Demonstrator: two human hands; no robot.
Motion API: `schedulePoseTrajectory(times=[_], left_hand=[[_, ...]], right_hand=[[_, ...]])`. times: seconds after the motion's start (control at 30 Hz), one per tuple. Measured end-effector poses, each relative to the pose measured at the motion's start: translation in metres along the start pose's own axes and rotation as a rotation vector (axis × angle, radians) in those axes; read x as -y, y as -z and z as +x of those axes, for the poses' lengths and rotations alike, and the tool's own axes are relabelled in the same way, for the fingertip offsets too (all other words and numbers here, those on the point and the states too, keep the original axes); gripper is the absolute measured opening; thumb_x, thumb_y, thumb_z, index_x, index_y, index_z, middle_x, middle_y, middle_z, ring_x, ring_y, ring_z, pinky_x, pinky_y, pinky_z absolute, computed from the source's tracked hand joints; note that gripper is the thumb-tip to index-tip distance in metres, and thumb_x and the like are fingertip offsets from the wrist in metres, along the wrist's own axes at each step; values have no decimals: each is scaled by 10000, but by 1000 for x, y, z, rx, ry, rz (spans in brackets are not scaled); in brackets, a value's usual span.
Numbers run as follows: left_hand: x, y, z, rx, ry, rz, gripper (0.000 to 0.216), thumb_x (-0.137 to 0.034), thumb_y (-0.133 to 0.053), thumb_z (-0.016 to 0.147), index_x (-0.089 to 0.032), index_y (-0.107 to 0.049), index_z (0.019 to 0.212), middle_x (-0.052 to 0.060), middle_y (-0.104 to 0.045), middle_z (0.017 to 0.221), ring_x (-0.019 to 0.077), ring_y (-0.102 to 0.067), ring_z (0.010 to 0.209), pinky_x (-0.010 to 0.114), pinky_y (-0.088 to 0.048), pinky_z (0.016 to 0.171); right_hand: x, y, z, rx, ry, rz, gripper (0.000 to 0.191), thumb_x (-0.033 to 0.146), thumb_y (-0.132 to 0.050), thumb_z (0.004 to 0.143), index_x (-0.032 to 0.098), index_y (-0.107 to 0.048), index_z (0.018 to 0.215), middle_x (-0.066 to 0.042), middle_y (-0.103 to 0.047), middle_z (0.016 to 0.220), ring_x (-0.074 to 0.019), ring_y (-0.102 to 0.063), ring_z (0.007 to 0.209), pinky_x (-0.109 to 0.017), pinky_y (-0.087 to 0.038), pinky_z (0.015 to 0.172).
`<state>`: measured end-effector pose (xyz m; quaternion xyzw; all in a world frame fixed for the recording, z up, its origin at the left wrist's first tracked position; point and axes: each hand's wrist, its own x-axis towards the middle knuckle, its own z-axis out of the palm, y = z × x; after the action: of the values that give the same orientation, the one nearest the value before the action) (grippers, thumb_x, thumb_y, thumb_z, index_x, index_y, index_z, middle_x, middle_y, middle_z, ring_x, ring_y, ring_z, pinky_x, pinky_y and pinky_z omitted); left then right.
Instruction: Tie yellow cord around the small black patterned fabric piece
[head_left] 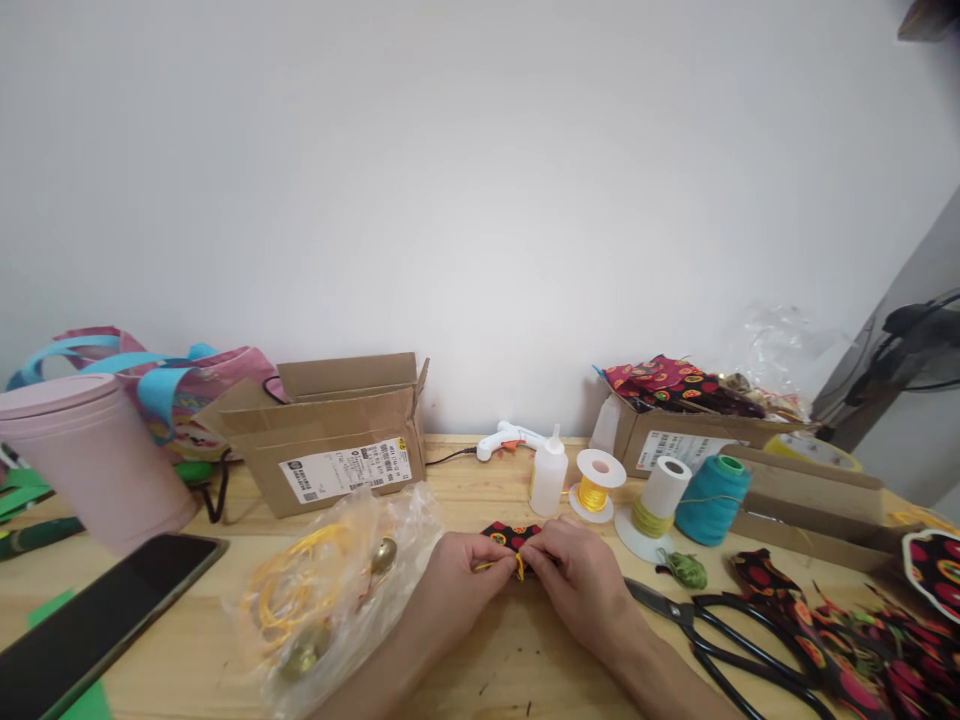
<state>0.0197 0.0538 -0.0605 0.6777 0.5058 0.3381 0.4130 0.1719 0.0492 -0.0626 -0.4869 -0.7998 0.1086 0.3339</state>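
Observation:
Between my two hands is a small piece of dark patterned fabric point(512, 533) with red and yellow figures. My left hand point(466, 572) pinches the fabric's near edge together with a short yellow cord point(519, 567). From the other side, my right hand point(574, 565) has thumb and forefinger closed on the same fabric, close to the cord. The fingertips of both hands nearly meet, and part of the fabric is hidden beneath them. Black-handled scissors point(694, 612) lie beside my right wrist. Left of my left hand lies a clear plastic bag point(352, 570) with yellow cord and brass bells.
Behind my hands stand a squeeze bottle point(550, 475), a yellow cord spool point(600, 470), a green thread spool point(651, 505) and a teal thread cone point(712, 500). Cardboard boxes point(330, 430) stand along the wall. Fabric scraps point(855, 640) lie right; a phone point(105, 625) lies left.

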Motion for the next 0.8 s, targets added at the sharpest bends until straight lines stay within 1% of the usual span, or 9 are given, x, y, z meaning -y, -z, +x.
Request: schedulePoseTrajectory(times=[0.1, 0.17, 0.27, 0.33, 0.43, 0.5, 0.63, 0.7, 0.8], left_hand=[[0, 1, 1, -7, -4, -6, 247, -287, -471, 687, -153, -670, 630, -10, -621, 574, 149, -510, 589, 215, -344, 539], [1, 1, 1, -20, 20, -22, 251, -305, -483, 681, -146, -674, 646, -2, -626, 586, 147, -508, 584, 214, -343, 532], [1, 1, 0, -22, 37, -43, 267, -326, -489, 677, -137, -678, 656, 8, -632, 591, 144, -503, 568, 212, -337, 516], [1, 1, -1, -20, 43, -40, 271, -329, -490, 676, -136, -678, 649, 10, -632, 579, 144, -501, 556, 213, -332, 506], [-1, 0, 0, -34, 44, -9, 276, -331, -486, 680, -136, -673, 629, 10, -627, 553, 150, -503, 540, 217, -326, 489], [-1, 1, 1, -55, 36, 24, 270, -330, -490, 678, -136, -668, 615, 17, -636, 565, 163, -518, 559, 223, -339, 501], [2, 3, 1, -70, 13, 46, 252, -330, -495, 683, -152, -670, 652, 28, -667, 643, 195, -556, 642, 243, -385, 572], [4, 4, 1, -50, 7, 26, 248, -334, -495, 687, -161, -672, 667, 27, -670, 648, 199, -566, 652, 248, -398, 586], [5, 4, 2, 33, -6, -35, 226, -321, -504, 686, -176, -678, 691, 25, -678, 676, 202, -580, 689, 251, -411, 633]], right_hand=[[-2, 1, 0, -8, -49, 41, 231, 243, -442, 785, 193, -599, 622, -8, -560, 600, -133, -472, 587, -234, -314, 539], [-6, 1, 2, -18, -139, 146, 255, 287, -440, 781, 178, -602, 619, -11, -555, 587, -127, -463, 561, -230, -315, 520], [-10, 1, 5, -37, -345, 494, 256, 344, -492, 728, 141, -597, 611, -16, -554, 570, -119, -459, 540, -223, -337, 511], [-10, 1, 6, -33, -478, 772, 246, 349, -538, 679, 127, -579, 579, 9, -510, 490, -88, -415, 459, -203, -319, 456], [-7, 3, 5, 10, -649, 1081, 217, 325, -549, 655, 134, -543, 552, 94, -293, 335, -34, -187, 316, -179, -144, 332], [-5, 5, 5, 42, -717, 1243, 179, 298, -547, 652, 130, -545, 589, 120, -198, 347, -25, -87, 321, -182, -51, 328], [-1, 10, 6, 121, -743, 1453, 179, 252, -475, 670, 111, -582, 690, 103, -259, 391, -19, -125, 326, -167, -51, 333], [3, 10, 6, 183, -716, 1403, 220, 199, -417, 659, 114, -600, 748, 80, -352, 370, -22, -177, 301, -169, -63, 327], [9, 6, 5, 300, -533, 1172, 326, 122, -377, 619, 139, -607, 849, 57, -456, 383, -35, -307, 291, -159, -117, 325]])
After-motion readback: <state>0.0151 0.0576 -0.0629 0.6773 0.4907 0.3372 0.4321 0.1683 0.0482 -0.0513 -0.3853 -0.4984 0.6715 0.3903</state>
